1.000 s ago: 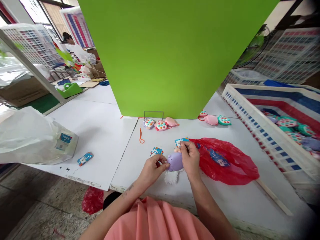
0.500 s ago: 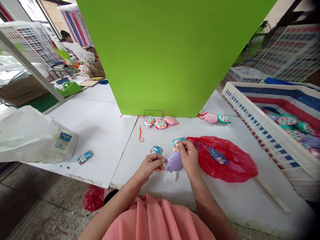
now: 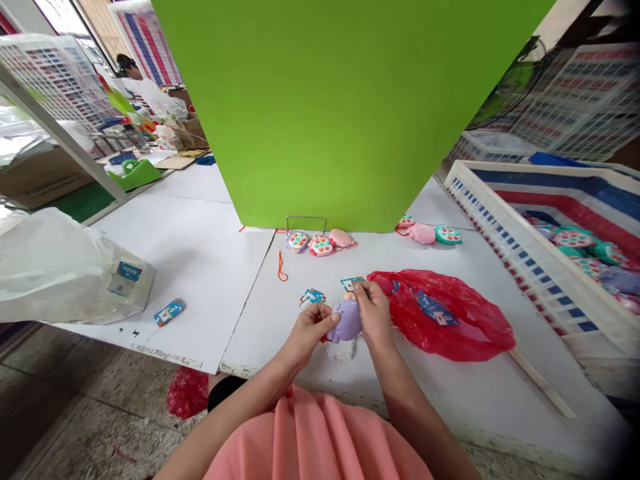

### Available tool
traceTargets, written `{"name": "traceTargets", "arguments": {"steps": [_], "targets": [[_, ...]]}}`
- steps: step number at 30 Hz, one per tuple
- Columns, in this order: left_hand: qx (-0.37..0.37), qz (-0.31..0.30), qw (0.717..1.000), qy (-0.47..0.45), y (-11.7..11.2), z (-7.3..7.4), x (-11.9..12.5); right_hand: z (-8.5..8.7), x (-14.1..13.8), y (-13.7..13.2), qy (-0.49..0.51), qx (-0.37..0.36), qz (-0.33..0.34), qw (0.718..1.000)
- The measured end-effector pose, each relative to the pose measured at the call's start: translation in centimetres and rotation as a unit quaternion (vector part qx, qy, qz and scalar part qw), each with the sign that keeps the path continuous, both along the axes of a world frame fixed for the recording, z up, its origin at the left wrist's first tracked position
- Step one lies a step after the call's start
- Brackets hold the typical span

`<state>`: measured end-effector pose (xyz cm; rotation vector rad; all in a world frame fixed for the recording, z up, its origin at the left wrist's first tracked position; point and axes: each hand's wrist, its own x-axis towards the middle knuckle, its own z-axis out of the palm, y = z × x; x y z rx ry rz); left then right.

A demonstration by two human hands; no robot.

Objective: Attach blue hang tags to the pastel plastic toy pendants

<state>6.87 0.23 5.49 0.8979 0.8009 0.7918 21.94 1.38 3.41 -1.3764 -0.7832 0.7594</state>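
Note:
A small purple toy [image 3: 346, 320] sits between my two hands near the front edge of the white table [image 3: 200, 253]. My left hand [image 3: 309, 331] grips its left side with curled fingers. My right hand [image 3: 373, 313] holds the toy's right side and pinches a small blue printed card [image 3: 350, 283] at its fingertips. A little stack of similar cards [image 3: 313, 297] lies just left of the toy. A red plastic bag [image 3: 445, 317] with more cards in it lies right beside my right hand.
Several pink, teal and purple toys [image 3: 320, 245] line the foot of a green screen [image 3: 340, 113]. A white crate [image 3: 550, 247] of toys stands right. A clear bag [image 3: 65, 273] and a loose card [image 3: 170, 312] lie left. A person sits far back left.
Both hands with the toy and card have stayed nearly in place. My left hand has closed in tighter against the toy's side.

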Motion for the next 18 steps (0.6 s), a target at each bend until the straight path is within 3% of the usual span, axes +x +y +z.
{"name": "traceTargets", "arguments": {"steps": [9,18], "targets": [[0.035,0.009,0.999,0.029,0.3,0.1,-0.1,0.3,-0.7,0.0,0.089,-0.013,-0.006,0.996],[-0.092,0.031,0.988,-0.121,0.5,0.8,-0.6,-0.6,-0.7,0.3,0.12,0.005,-0.032,0.992]]}}
